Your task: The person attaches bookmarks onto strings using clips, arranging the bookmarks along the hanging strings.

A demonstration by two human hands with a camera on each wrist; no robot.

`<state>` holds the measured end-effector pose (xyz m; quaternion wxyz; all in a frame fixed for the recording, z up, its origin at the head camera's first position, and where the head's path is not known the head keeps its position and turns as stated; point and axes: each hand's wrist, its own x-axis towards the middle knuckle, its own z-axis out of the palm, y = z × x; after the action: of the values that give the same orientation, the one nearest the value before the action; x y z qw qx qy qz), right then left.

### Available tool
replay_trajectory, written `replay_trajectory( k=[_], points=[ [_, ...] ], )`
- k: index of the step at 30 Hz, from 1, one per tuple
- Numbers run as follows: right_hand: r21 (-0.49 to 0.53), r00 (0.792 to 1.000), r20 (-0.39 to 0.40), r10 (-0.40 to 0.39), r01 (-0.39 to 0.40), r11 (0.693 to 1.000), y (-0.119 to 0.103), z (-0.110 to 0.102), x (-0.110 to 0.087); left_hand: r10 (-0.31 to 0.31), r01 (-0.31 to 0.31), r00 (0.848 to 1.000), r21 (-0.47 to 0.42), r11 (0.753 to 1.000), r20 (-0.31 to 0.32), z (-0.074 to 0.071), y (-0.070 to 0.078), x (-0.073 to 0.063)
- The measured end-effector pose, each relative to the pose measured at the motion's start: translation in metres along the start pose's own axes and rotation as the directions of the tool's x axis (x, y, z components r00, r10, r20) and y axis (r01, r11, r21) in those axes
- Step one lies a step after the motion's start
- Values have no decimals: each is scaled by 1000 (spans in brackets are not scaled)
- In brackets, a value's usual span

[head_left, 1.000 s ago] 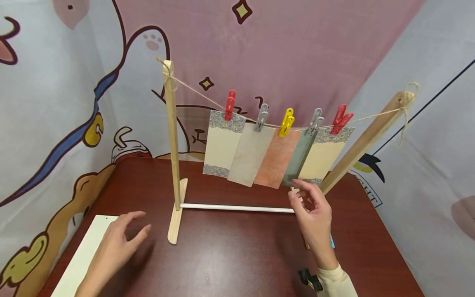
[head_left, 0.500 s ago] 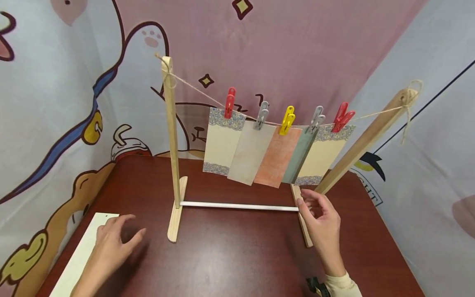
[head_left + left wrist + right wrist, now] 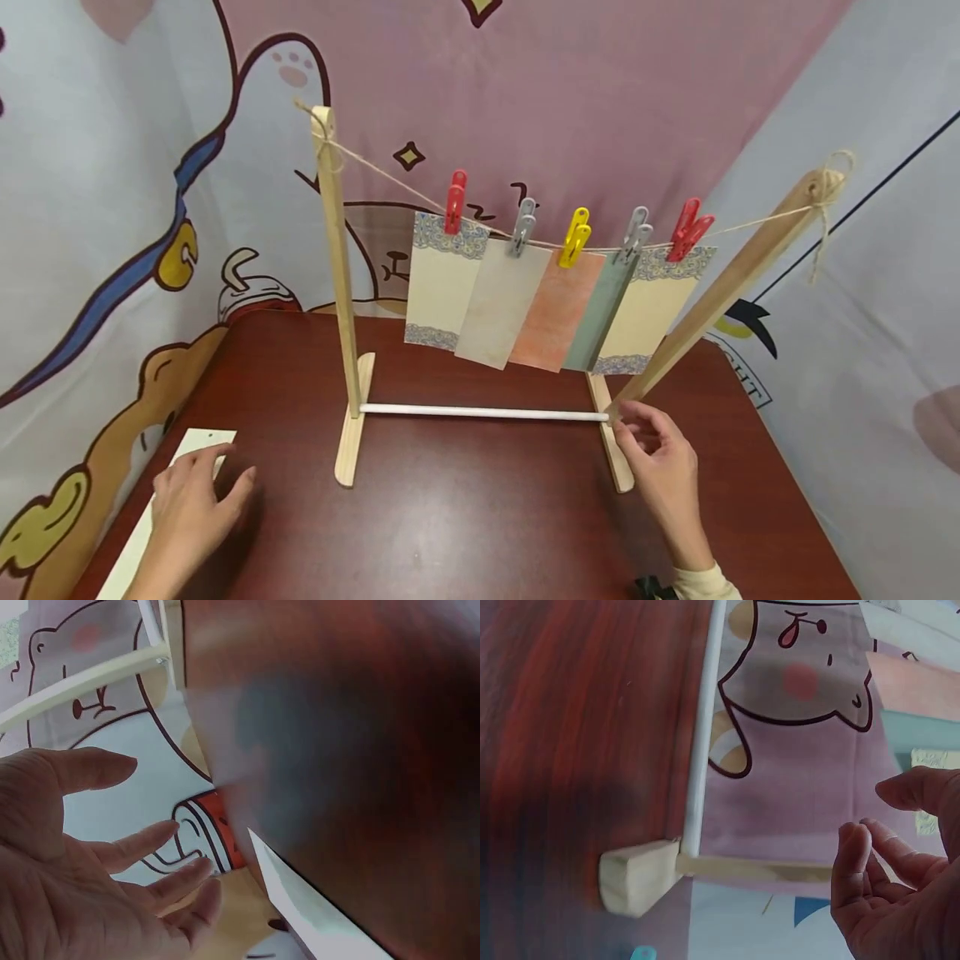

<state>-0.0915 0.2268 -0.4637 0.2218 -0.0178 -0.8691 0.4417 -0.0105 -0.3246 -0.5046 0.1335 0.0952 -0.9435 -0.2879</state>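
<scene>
My left hand (image 3: 191, 504) hovers with loosely bent fingers over a long white strip (image 3: 135, 546) at the table's left side, holding nothing. The left wrist view also shows its thumb and fingers apart. My right hand (image 3: 663, 467) is near the foot of the right wooden post (image 3: 720, 292), its fingers loosely curled around nothing. A twine line (image 3: 390, 177) runs between that post and the left post (image 3: 337, 267). Along it hang several paper cards, two with patterned borders, a grey one, an orange card (image 3: 558, 312) and a green one, clipped by red, grey and yellow clothespins (image 3: 576, 237).
A white rod (image 3: 483, 412) joins the posts low down, and a wooden foot (image 3: 354, 450) juts forward on the left. The brown table (image 3: 465, 517) meets a printed cloth backdrop (image 3: 585, 100). A small blue thing (image 3: 643, 952) shows in the right wrist view.
My right hand has come down from beside the cards to the right post's foot. My left hand has moved left over the white strip. The cards hang as before.
</scene>
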Motion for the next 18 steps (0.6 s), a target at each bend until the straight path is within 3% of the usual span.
replay_trajectory(
  k=[4, 6, 9, 11, 18],
  points=[
    [-29, 1000, 2, 8, -7, 1000, 6, -2, -1, -128, 121, 987, 71, 990, 94, -8, -9, -1],
    [-36, 1000, 1, 7, -7, 999, 8, -3, -2, -207, 194, 967, 99, 976, 150, -12, -11, -1],
    [-44, 1000, 2, 12, -11, 999, 12, -5, -3, -278, 260, 941, 115, 959, 193, -12, -14, 0],
    [-49, 1000, 6, 23, -23, 999, 15, -6, -3, -297, 276, 933, 123, 953, 204, -12, -16, 1],
    [-76, 998, 34, 53, -51, 996, 27, -12, -6, -301, 273, 930, 151, 950, 212, -9, -24, 0]
  ],
)
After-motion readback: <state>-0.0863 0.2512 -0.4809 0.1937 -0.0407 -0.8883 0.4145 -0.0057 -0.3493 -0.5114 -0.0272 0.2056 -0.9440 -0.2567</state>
